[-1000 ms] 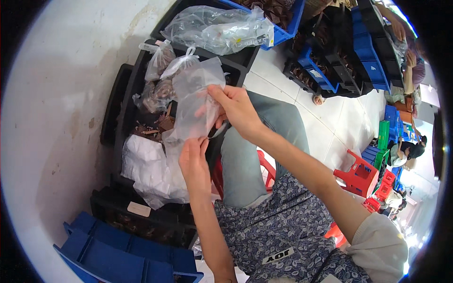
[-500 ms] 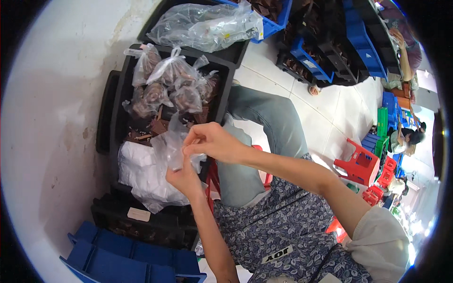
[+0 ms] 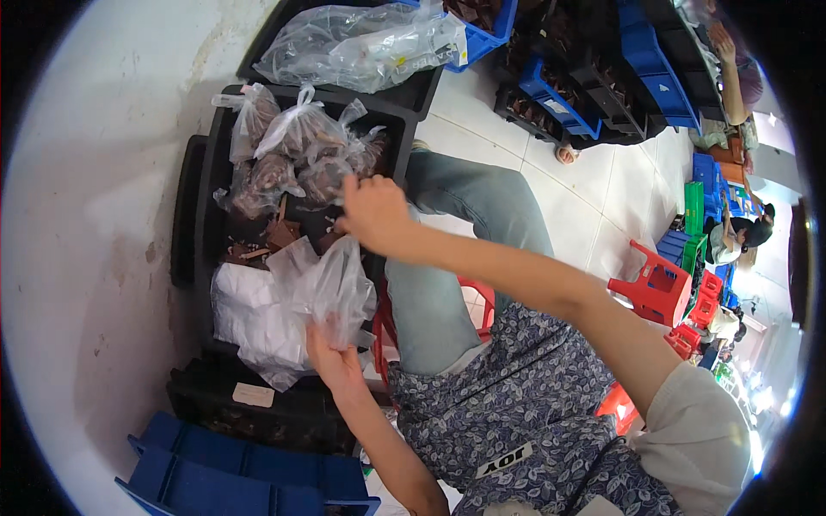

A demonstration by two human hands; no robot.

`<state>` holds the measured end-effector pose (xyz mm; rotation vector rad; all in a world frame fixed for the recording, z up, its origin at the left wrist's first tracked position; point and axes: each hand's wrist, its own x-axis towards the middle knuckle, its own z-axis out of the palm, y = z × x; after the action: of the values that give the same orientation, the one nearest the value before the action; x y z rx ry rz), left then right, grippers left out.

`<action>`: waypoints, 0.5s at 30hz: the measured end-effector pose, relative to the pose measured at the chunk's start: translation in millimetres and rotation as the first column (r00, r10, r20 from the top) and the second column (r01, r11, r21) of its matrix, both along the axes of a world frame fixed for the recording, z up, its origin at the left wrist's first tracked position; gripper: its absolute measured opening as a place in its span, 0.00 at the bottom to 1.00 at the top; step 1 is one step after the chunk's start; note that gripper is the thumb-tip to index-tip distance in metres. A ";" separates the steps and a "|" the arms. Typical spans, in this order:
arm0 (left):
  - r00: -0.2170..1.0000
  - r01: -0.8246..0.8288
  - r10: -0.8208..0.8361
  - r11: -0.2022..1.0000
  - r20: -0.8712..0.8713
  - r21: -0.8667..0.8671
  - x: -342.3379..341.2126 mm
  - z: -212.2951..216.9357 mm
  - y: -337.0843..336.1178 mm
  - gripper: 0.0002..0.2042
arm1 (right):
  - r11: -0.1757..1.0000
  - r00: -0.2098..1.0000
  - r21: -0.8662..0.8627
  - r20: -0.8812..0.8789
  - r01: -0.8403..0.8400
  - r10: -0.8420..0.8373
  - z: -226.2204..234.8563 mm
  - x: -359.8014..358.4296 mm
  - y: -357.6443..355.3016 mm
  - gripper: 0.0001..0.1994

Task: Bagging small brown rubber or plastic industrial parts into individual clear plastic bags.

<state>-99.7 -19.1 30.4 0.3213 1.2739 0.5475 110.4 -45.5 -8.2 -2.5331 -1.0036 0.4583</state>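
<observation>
My left hand point(image 3: 334, 361) grips the lower part of an empty clear plastic bag point(image 3: 337, 288), held over the near end of a black crate point(image 3: 215, 224). My right hand point(image 3: 372, 211) reaches into the crate with its fingers bent down over small brown pieces point(image 3: 280, 232); whether it holds any is hidden. Several knotted clear bags filled with brown pieces point(image 3: 297, 142) lie at the crate's far end. A pile of empty clear bags point(image 3: 254, 314) fills its near end.
A large clear bag point(image 3: 361, 43) lies on a black tray beyond the crate. Blue bins point(image 3: 232, 473) sit near my left side, more blue bins and black crates point(image 3: 602, 95) at the far right. Red stools point(image 3: 658, 288) stand on the white tiles. Other people sit at the right edge.
The empty bag has come down from in front of me to the crate's near end, held now by my left hand alone. My right hand let go of it and reached into the crate.
</observation>
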 end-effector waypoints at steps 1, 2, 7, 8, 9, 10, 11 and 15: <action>1.000 0.005 -0.005 1.000 0.004 0.002 8.1 6.0 0.2 0.12 | 0.970 0.986 -0.243 0.164 0.012 0.029 -3.5 -10.3 12.7 0.26; 0.995 0.099 -0.098 0.995 -0.032 0.030 19.1 12.0 0.5 0.14 | 0.881 0.944 -0.467 0.316 0.073 0.089 -4.9 -12.4 18.9 0.31; 0.927 0.204 -0.184 0.979 -0.327 0.026 33.9 11.1 -10.2 0.26 | 0.910 0.902 -0.238 0.358 0.339 -0.242 -25.4 -10.1 11.0 0.18; 0.909 0.223 -0.201 0.975 -0.364 0.019 22.6 2.5 -2.9 0.27 | 0.914 0.888 -0.199 0.380 0.354 -0.260 -33.2 -19.7 15.9 0.19; 0.949 0.185 -0.144 0.975 -0.279 0.127 28.2 16.6 -4.3 0.27 | 0.913 0.925 -0.254 0.296 0.318 -0.240 -16.1 -21.4 20.4 0.24; 0.909 0.296 -0.176 0.911 -0.377 0.287 8.2 -22.3 9.3 0.26 | 0.940 0.955 -0.204 -0.059 0.274 -0.291 -2.6 -13.6 19.5 0.38; 0.920 0.316 -0.221 0.906 -0.322 0.283 1.9 -22.7 9.9 0.26 | 0.949 0.905 -0.102 -0.285 0.299 -0.316 13.0 -16.0 23.7 0.40; 0.891 0.449 -0.412 0.860 -0.190 0.242 24.0 -6.4 10.0 0.25 | 0.975 0.618 -0.076 -0.762 0.209 -0.192 51.5 33.8 10.3 0.27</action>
<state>-75.6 -9.0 23.9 0.8735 1.2002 0.3199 144.1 -35.2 43.3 -2.0207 -0.3703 1.3034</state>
